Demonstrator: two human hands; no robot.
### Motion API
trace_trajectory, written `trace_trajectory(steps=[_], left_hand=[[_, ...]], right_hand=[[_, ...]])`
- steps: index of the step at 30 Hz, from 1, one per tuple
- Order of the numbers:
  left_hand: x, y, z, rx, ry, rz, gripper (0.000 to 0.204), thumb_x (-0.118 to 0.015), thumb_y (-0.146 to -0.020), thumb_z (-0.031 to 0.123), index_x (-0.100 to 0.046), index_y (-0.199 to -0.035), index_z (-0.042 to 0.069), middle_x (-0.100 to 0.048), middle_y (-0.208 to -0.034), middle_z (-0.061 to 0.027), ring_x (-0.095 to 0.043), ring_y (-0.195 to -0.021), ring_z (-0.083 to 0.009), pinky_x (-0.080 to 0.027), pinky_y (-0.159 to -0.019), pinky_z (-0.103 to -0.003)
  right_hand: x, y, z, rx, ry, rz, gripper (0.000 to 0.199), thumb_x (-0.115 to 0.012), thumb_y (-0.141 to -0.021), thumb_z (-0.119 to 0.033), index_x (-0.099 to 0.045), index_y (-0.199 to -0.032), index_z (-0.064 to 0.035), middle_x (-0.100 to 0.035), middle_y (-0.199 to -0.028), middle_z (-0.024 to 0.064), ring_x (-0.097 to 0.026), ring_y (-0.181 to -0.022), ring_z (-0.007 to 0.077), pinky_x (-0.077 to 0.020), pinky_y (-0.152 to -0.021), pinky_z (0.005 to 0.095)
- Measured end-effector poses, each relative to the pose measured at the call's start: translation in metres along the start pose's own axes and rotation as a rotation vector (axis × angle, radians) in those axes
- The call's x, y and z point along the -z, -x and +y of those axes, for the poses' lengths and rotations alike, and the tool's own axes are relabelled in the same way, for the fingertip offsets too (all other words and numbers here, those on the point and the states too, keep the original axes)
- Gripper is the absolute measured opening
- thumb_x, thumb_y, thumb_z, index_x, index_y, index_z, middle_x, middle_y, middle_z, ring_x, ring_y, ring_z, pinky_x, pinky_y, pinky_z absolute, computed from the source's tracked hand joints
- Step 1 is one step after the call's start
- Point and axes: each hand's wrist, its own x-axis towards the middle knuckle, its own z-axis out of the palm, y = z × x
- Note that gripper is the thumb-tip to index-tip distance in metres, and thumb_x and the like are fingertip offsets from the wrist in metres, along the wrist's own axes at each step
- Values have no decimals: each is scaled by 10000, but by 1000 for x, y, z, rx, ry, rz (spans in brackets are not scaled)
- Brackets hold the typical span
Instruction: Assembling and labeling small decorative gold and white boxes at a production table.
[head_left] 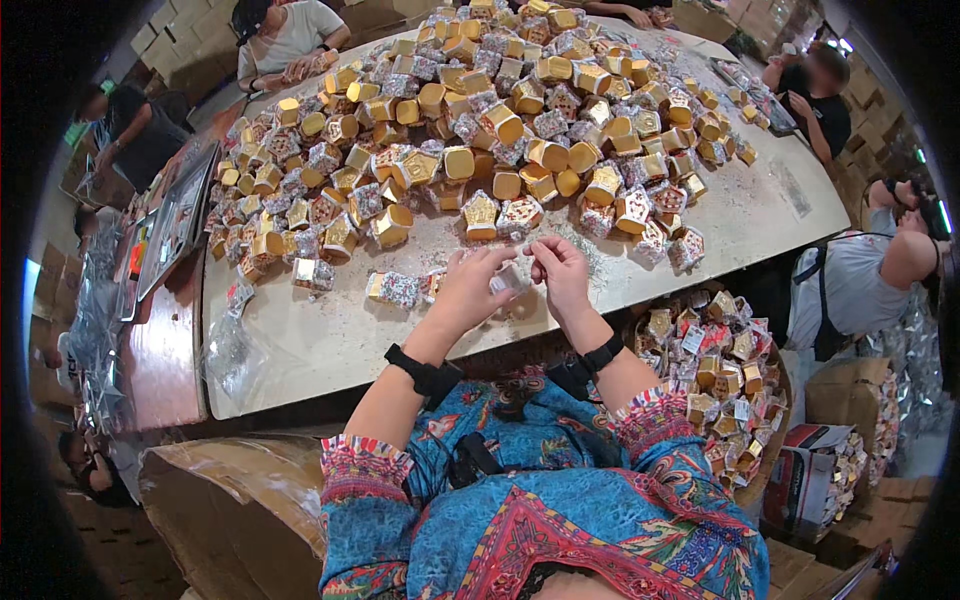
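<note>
Both hands are close together over the near edge of the table. My left hand [474,290] curls its fingers and thumb around a small pale, box-like piece [511,280]; its exact kind is partly hidden by the fingers. Just to the right, my right hand [562,272] is closed in a pinch, and whatever it holds is too small to make out. Beside my left hand lies a small glittery house-shaped ornament [394,289]. Beyond the hands rises a big heap of house-shaped ornaments [480,215] with gold bases, white trim and red-and-silver speckles.
The pale table [290,350] has loose glitter on it and a clear plastic bag [235,345] at its left. A carton of ornaments [735,380] stands at my right, an open cardboard box [230,490] at my lower left. Several other people sit around the table.
</note>
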Motion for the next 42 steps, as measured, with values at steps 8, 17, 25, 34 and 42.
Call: trace_trajectory(steps=[8,17,25,34,42], left_hand=[[14,-5,7,-26,-85,71,125,-558,-839,149,-634,-819,52,-629,-830,-105,-586,-855,-292,-342,-949,-485],[22,-4,19,-58,-86,125,159,-531,-841,155,-650,-809,55,-626,-747,-120,-585,-753,-304,-404,-807,-407],[42,6,27,-291,-529,88,109,-559,-792,136,-592,-714,68,-567,-701,-95,-576,-729,-271,-390,-924,-453],[68,-3,31,-614,-672,104,119,-507,-758,93,-574,-840,39,-524,-848,-75,-531,-911,-235,-255,-1066,-527],[68,2,30,-603,-762,-18,266,-518,-777,144,-537,-1028,60,-537,-995,-83,-524,-992,-226,-251,-1074,-524]], right_hand=[[-12,6,-2,-65,-38,-23,84,-595,-883,-108,-621,-882,-28,-641,-783,37,-507,-524,59,-408,-479,197],[-23,25,-10,-317,-213,23,162,-593,-887,-108,-604,-1019,-16,-660,-832,70,-560,-569,92,-435,-490,212],[-27,29,-6,-226,-84,-152,84,-570,-896,-96,-556,-864,-20,-610,-730,58,-592,-554,121,-488,-492,230],[-32,31,-9,-108,123,-333,92,-581,-874,-71,-560,-820,1,-570,-649,31,-554,-534,93,-447,-472,230],[-25,25,-6,-131,139,-335,85,-591,-846,-55,-586,-784,3,-572,-591,34,-530,-464,96,-413,-413,234]])
